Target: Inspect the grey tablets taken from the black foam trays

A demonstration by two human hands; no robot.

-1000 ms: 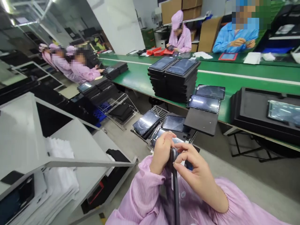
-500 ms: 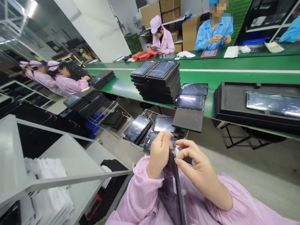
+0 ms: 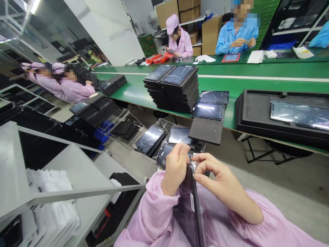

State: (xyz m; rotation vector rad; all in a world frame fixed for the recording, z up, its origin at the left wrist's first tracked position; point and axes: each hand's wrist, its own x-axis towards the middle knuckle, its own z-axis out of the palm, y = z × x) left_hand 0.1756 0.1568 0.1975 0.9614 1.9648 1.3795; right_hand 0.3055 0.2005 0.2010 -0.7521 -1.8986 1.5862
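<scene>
A dark tablet [image 3: 189,206] with a small white label stands on its edge in front of my chest. My left hand [image 3: 176,168] is closed round its upper end, thumb on top. At the same end, my right hand [image 3: 216,175] has its thumb and fingertips drawn together in a pinch beside the tablet's edge. A bit of clear, shiny film [image 3: 194,166] shows at these fingertips; its full extent is hard to see. The tablet's far face is hidden from view.
Tablets on black trays form a tall stack [image 3: 172,89] on the green bench [image 3: 257,77]. A wire rack [image 3: 164,125] below carries more tablets [image 3: 150,139]. Black foam trays [image 3: 257,109] lie right. Grey shelving [image 3: 87,192] with white sheets stands left. Co-workers sit across the bench and far left.
The view has swung to the right, so the bench and co-workers sit further left. The tablet tilts a little, showing more of its labelled face. Both hands keep their places on it.
</scene>
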